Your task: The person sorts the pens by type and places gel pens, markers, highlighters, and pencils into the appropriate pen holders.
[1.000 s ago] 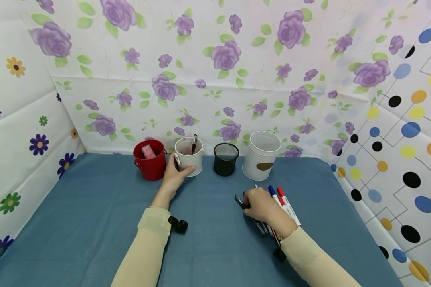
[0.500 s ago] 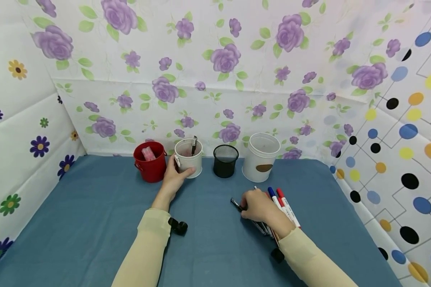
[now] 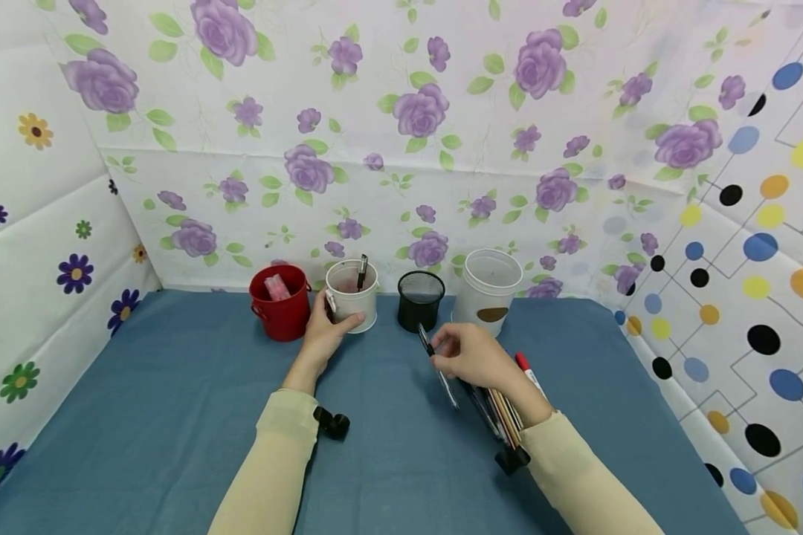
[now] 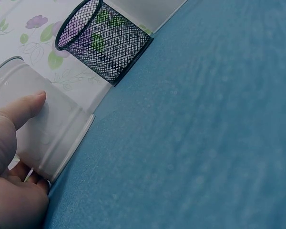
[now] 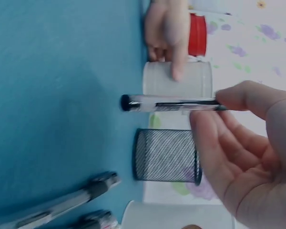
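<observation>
Red cup (image 3: 280,301) set near back edge of tabletop (image 3: 174,416). White cup (image 3: 352,294) beside it clasped by left hand (image 3: 324,333), thumb curled round wall. Pen (image 3: 436,368) pinched in right hand (image 3: 473,357), raised before mesh cup (image 3: 421,298).
</observation>
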Available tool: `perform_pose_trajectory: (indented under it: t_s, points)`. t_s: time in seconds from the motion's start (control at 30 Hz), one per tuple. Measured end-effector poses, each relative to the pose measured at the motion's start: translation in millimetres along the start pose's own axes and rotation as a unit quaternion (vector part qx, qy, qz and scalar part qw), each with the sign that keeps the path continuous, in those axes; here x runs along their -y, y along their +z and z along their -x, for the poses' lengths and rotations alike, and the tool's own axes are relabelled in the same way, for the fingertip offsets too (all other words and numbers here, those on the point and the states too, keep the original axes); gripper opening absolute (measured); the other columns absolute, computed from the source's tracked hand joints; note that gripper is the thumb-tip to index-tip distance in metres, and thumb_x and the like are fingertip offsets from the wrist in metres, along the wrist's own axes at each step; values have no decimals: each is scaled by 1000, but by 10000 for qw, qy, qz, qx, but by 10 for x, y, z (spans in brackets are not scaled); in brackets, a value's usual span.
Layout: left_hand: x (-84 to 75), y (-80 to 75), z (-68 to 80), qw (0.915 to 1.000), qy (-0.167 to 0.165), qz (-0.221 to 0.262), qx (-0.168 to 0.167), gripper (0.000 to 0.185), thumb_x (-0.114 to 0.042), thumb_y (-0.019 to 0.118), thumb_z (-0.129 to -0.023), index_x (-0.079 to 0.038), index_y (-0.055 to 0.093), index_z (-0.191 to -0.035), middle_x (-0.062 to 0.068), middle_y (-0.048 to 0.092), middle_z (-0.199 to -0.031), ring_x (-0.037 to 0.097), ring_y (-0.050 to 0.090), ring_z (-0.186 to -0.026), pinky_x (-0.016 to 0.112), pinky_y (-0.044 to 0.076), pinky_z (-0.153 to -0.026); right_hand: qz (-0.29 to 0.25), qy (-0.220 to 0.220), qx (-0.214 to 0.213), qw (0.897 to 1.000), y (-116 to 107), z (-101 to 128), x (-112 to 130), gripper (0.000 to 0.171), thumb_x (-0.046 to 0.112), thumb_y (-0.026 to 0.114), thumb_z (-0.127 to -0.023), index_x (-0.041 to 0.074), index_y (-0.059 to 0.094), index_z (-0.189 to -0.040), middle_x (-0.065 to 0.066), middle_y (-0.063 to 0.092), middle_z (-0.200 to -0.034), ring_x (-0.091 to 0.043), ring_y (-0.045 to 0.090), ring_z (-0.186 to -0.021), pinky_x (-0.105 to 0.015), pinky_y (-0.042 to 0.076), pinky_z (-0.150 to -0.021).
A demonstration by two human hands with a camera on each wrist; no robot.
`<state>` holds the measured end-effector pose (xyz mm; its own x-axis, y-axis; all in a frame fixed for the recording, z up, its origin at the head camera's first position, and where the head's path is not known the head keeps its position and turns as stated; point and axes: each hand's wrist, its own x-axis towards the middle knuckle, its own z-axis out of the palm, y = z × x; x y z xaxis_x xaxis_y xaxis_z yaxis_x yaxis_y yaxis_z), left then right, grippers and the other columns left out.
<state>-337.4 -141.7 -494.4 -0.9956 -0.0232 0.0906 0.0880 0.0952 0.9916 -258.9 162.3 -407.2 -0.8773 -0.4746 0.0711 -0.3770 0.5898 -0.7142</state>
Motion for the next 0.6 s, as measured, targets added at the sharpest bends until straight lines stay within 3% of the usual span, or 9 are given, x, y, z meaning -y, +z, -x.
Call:
perform_pose_trajectory:
  t_s: [0.27,0.6]
  points:
    - [15,-2,-7,10000,22,-32,-14,92,-20,81,-97,-16,23,-168,11,30,-172,28,28,-158,48,24,-130,-785,-271,-1152,9899,-65,-273,228,18,16,79,-98,10,72,-114,-3,77,-92,-20,74,-76,-36,63,-71]
    - [22,0,-12,10000,24,-28,-24,92,-22,81,-97,-17,24,-168,10,31,-171,28,29,-158,49,25,-130,-1176,-640,-2016,9703,-108,-729,518,20,14,78,-97,8,72,-115,-7,77,-94,-18,75,-76,-34,64,-72]
